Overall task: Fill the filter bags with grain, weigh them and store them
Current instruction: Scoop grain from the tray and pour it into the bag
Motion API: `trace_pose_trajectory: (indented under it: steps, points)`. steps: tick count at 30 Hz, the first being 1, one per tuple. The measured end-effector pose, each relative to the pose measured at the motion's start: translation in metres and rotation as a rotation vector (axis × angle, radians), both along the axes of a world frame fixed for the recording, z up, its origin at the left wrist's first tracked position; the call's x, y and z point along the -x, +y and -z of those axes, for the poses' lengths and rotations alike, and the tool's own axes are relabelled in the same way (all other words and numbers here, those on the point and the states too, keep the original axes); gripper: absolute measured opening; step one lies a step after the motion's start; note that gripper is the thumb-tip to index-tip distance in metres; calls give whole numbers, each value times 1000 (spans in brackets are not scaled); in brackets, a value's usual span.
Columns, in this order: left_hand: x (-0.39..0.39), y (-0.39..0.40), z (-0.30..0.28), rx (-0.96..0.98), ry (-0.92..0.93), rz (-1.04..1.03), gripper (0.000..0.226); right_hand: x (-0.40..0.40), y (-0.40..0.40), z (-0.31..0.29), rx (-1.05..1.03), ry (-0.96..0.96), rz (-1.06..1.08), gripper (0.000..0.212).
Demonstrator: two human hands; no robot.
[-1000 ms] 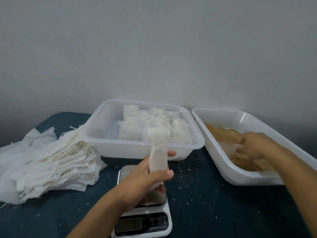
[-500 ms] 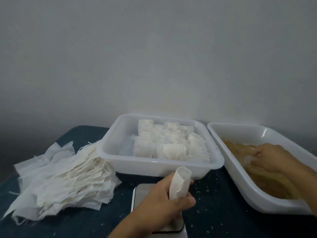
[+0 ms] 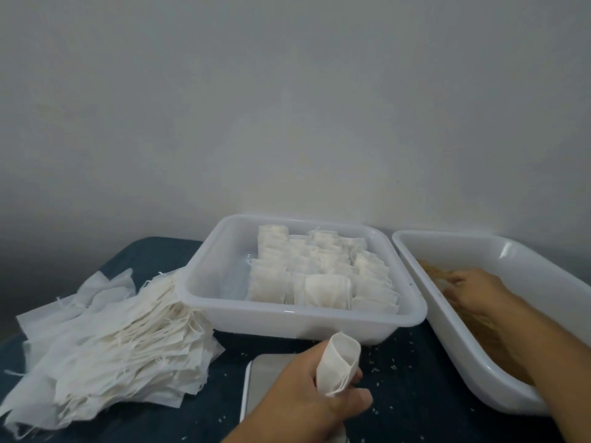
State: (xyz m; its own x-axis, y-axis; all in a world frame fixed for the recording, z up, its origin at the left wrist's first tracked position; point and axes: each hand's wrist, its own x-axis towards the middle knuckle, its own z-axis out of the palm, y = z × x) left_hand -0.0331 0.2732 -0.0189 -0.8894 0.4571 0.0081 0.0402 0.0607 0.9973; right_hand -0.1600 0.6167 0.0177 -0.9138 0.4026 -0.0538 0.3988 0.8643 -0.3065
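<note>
Head view looks down on a dark blue tabletop with a soft, cloth-like surface, sprinkled with pale specks of spilled grain. Near the front edge, the left hand has its fingers and thumb curled round a thin white filter bag, held upright with its mouth spread into a rounded opening; the fabric looks papery and slightly creased. Below that hand lies a flat silvery scale platform, mostly covered by the hand and cut off by the bottom of the frame. At the back middle sits a square, translucent white plastic tray with rounded corners, holding rows of plump filled bags packed toward its right side. Along the right edge stands a second white tray, glossy, holding tan grain. The right hand reaches into this grain, fingers partly buried, so I cannot tell whether they are curled or spread. By the left edge, a loose fanned heap of flat empty bags with thin strings sprawls, touching the middle tray's corner.
</note>
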Motion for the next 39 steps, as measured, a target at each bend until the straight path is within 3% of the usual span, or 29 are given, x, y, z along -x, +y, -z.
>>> trace_pose_trajectory:
  steps: [5, 13, 17, 23, 26, 32, 39]
  points:
    - [-2, 1, -1, 1, 63, -23, 19, -7, 3, -1, 137, 98, 32, 28]
    - [-8, -4, -6, 62, 141, -114, 20, -47, 6, -20, 207, 304, 136, 36]
    - [-7, -5, -6, 98, 200, -121, 20, -78, -8, -30, 281, 436, 81, 40]
    - [3, -10, 5, 191, 276, -210, 18, -131, -40, -49, 416, 578, -121, 19]
    - [8, -15, 7, 200, 284, -244, 21, -155, -51, -59, 405, 512, -330, 8]
    - [13, -23, 7, 214, 307, -268, 23, -180, -66, -80, 253, 174, -546, 35]
    - [13, -23, 9, 223, 318, -264, 20, -177, -79, -101, 174, 115, -637, 28]
